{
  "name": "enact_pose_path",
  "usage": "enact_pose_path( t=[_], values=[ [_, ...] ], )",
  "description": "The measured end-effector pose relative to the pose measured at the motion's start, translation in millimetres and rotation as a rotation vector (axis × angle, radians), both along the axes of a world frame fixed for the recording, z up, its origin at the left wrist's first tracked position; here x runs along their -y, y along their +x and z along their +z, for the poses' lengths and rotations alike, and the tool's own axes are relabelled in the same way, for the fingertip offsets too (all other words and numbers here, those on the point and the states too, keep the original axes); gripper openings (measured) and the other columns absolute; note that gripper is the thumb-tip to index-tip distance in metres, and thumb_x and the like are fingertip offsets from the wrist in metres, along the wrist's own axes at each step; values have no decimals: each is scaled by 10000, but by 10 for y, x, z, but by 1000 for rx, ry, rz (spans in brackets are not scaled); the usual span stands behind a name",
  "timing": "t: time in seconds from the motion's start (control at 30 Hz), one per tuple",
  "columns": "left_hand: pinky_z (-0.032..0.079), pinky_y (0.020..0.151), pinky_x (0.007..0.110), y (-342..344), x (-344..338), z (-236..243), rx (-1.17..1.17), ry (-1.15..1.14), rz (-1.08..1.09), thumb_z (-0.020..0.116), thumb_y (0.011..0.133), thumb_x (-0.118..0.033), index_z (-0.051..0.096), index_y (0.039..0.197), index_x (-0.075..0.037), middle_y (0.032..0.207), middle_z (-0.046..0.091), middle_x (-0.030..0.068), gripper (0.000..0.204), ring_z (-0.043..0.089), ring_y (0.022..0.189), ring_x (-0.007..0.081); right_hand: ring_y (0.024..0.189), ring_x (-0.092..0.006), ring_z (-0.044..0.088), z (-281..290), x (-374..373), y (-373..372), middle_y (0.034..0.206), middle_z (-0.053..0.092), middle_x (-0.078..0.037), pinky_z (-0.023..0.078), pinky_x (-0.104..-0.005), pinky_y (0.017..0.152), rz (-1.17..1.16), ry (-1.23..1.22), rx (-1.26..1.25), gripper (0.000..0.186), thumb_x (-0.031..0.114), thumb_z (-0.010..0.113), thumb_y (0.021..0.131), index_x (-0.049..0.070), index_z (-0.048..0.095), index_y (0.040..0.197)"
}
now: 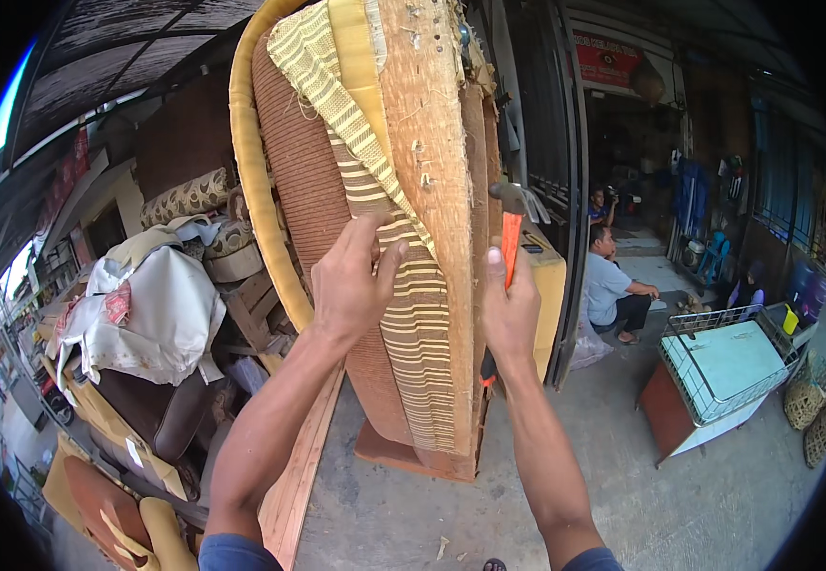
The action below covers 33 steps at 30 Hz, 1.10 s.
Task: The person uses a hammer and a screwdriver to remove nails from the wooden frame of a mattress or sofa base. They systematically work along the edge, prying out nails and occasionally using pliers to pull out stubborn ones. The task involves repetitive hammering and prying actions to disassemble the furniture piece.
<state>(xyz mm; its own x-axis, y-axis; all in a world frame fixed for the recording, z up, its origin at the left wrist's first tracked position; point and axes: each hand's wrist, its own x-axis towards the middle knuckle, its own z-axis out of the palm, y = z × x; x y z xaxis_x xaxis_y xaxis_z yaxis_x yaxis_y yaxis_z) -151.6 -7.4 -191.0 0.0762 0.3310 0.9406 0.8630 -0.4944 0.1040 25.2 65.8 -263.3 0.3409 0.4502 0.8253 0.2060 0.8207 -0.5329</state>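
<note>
A tall upholstered furniture piece stands upright before me, with a bare wooden panel (422,114) facing me and ribbed brown upholstery (304,162) on its left. Striped yellow-and-brown fabric (415,357) runs down the panel's left side, its upper part folded over and loose. My left hand (348,285) is at this fabric, fingers bent, thumb and forefinger apart; whether the fingertips touch the cloth is unclear. In my right hand (511,319) is a hammer (511,238) with an orange and black handle, its dark head upward, beside the panel's right edge.
Yellow piping (244,152) curves along the piece's left. Left of it lie a white sheet (161,305), cushions and wooden planks (301,476). At right, a seated person (613,285) is near a wire-railed cabinet (722,366) and woven baskets (806,395). A cardboard box (548,285) stands behind my right hand.
</note>
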Motion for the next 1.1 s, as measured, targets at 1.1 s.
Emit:
enact_pose_path(
  t=[1.1],
  values=[
    [433, 593, 335, 1475, -353, -322, -299, 373, -564, 798, 762, -197, 540, 722, -91, 727, 456, 29, 282, 507, 700, 201, 379, -90, 414, -2828, 1270, 1408, 591, 446, 26, 344, -290, 345, 215, -1319, -85, 288, 336, 610, 1007, 51, 576, 1014]
  ],
)
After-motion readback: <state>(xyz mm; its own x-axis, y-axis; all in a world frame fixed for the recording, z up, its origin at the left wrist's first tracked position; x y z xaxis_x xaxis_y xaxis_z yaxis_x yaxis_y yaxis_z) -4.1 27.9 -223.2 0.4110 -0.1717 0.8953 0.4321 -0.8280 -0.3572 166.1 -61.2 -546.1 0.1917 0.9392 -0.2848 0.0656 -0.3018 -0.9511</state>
